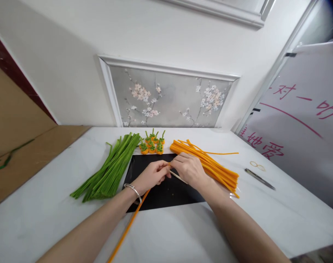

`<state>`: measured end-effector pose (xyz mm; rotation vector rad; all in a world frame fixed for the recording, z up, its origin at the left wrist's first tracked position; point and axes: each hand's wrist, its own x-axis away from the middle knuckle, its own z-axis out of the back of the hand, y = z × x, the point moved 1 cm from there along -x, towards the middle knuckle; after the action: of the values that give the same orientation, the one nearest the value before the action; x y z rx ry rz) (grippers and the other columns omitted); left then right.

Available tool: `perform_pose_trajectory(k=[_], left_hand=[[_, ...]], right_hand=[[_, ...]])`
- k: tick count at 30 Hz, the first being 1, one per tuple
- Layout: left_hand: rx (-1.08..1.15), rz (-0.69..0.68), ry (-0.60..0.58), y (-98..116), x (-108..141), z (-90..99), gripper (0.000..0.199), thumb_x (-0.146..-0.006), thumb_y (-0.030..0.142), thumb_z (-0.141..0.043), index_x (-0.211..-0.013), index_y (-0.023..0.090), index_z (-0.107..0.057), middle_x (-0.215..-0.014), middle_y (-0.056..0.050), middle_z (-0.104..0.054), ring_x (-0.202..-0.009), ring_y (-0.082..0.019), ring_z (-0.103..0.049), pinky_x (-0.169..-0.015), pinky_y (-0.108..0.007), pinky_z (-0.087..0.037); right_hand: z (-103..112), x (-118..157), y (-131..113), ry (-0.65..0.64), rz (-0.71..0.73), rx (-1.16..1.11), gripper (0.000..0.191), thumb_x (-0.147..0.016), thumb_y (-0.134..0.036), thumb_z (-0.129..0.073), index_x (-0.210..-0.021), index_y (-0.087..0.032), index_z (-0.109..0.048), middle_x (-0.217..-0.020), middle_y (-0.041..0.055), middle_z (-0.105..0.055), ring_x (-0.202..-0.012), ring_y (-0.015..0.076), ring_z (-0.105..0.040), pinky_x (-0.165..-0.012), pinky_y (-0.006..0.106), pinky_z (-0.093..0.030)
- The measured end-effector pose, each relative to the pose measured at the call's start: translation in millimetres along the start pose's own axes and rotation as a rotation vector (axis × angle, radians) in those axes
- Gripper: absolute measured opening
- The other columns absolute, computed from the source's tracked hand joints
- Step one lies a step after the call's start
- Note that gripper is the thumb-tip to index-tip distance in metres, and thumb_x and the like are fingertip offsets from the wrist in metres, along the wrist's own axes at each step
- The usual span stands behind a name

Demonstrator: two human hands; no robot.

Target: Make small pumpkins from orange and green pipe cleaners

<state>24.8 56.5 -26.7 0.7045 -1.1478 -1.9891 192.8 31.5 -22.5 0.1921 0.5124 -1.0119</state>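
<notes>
Over a black mat (166,199), my two hands meet with fingertips pinched together. My left hand (154,173), a silver bangle at its wrist, is closed on an orange pipe cleaner (128,228), whose long tail runs down toward me beneath the wrist. My right hand (190,168) is closed around a thin pale wooden stick (178,176), which slants down to the right under its fingers. A bit of orange shows at the stick's upper end between the fingertips; how it is wound there is hidden.
Green pipe cleaners (114,168) lie bundled at left, orange ones (218,170) at right. Several small orange-and-green pieces (152,147) stand behind the mat. Tweezers (259,178) and two pale rings (257,166) lie far right. Cardboard (32,160) borders the left, a whiteboard (300,109) the right.
</notes>
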Motion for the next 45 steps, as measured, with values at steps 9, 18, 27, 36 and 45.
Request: perform_pose_trajectory(k=[9,18,27,36,45], left_hand=[[-0.067,-0.044,0.018,-5.7,-2.2,3.8,0.029,-0.089,0.038,-0.047,-0.071,0.017,-0.052,-0.062,0.000,-0.060,-0.045,-0.008,-0.040,-0.043,-0.020,-0.033],[-0.349,-0.284,0.025,3.1,3.9,4.2,0.020,-0.081,0.008,-0.049,-0.067,0.019,-0.059,-0.070,-0.001,-0.055,-0.071,-0.017,-0.050,-0.076,-0.030,-0.039],[-0.122,-0.068,0.093,-1.9,-1.7,8.0,0.016,-0.088,0.026,-0.048,-0.082,0.018,-0.061,-0.072,0.000,-0.060,-0.063,-0.013,-0.052,-0.059,-0.023,-0.039],[0.286,0.208,-0.110,7.4,1.2,12.7,0.039,-0.076,0.052,-0.061,-0.069,0.017,-0.048,-0.061,0.005,-0.044,-0.042,-0.002,-0.017,-0.039,-0.018,-0.015],[0.156,0.095,-0.058,7.9,0.2,10.0,0.033,-0.082,0.048,-0.056,-0.075,0.015,-0.052,-0.068,-0.002,-0.058,-0.042,-0.004,-0.026,-0.040,-0.019,-0.022]], right_hand=[[4.6,-1.0,-1.3,-0.053,-0.016,-0.114,0.016,-0.092,-0.020,-0.057,-0.083,-0.020,-0.071,-0.086,0.0055,-0.071,-0.084,0.0185,-0.060,-0.068,0.027,-0.039],[-10.3,0.4,19.4,-0.208,-0.107,-0.405,0.016,-0.085,-0.015,-0.059,-0.083,-0.020,-0.074,-0.066,-0.0059,-0.071,-0.059,0.0091,-0.063,-0.053,0.017,-0.043],[-7.9,-0.4,7.6,-0.019,-0.086,-0.233,0.023,-0.088,-0.013,-0.057,-0.108,-0.022,-0.066,-0.101,0.0043,-0.070,-0.089,0.0166,-0.065,-0.073,0.024,-0.047],[1.6,2.9,1.5,0.064,0.171,-0.018,0.025,-0.101,-0.024,-0.042,-0.099,-0.020,-0.067,-0.102,0.0066,-0.069,-0.087,0.0173,-0.059,-0.079,0.031,-0.038],[-3.6,1.0,-4.2,0.036,0.078,0.000,0.014,-0.096,-0.020,-0.050,-0.092,-0.019,-0.063,-0.089,0.0058,-0.066,-0.084,0.0180,-0.058,-0.073,0.028,-0.037]])
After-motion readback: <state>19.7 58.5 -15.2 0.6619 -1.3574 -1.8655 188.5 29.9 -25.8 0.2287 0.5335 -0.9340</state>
